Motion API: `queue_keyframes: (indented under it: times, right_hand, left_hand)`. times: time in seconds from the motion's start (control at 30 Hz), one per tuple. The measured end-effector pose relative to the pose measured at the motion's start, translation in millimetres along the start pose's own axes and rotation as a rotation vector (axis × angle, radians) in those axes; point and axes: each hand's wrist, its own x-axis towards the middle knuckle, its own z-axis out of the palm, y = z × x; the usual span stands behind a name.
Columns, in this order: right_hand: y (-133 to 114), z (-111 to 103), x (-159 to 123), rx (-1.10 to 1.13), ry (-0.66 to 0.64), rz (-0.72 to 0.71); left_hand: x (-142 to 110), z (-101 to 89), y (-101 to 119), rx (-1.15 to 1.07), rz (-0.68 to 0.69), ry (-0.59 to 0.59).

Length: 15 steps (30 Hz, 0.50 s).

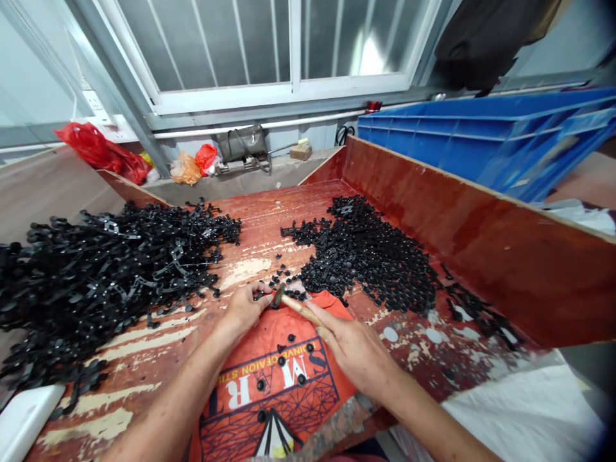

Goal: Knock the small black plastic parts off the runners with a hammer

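My right hand [349, 346] is wrapped round the wooden handle of a small hammer [301, 310]. The hammer's dark head is down beside the fingertips of my left hand [245, 307], at the far edge of an orange printed cloth [269, 333]. Thumb and fingers of that left hand are pinched on a small black part, mostly hidden by the fingers and the hammer head. Several loose black round knobs [261, 385] lie scattered over the cloth. More small black pieces [282, 269] are on the wood just beyond my hands.
A large heap of black parts [120, 256] spreads to the left, another heap [370, 250] to the right. The worn red tabletop [260, 212] has raised wooden side boards [457, 237]. Blue crates [457, 135] stand behind the right board; a white object [29, 420] lies front left.
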Motion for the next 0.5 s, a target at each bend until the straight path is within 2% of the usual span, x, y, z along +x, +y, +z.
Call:
queue_keyframes:
  times: [0.07, 0.17, 0.33, 0.43, 0.5]
  right_hand:
    - [0, -4, -1, 0.026, -0.009, 0.003]
    - [-1, -6, -2, 0.025, 0.044, 0.022]
    - [-3, 1, 0, -0.032, -0.094, 0.02]
    - [-2, 3, 1, 0.055, -0.004, 0.006]
    - [-2, 5, 0, 0.05, 0.006, 0.011]
  left_hand:
    - [-1, 0.0, 0, -0.001, 0.008, 0.011]
    - [-4, -0.1, 1, -0.007, 0.013, 0.017]
    - [-6, 0.2, 2, -0.006, 0.012, 0.014]
    - [-4, -0.2, 1, -0.003, 0.014, 0.016]
    - [-3, -1.1, 0, -0.002, 0.01, 0.017]
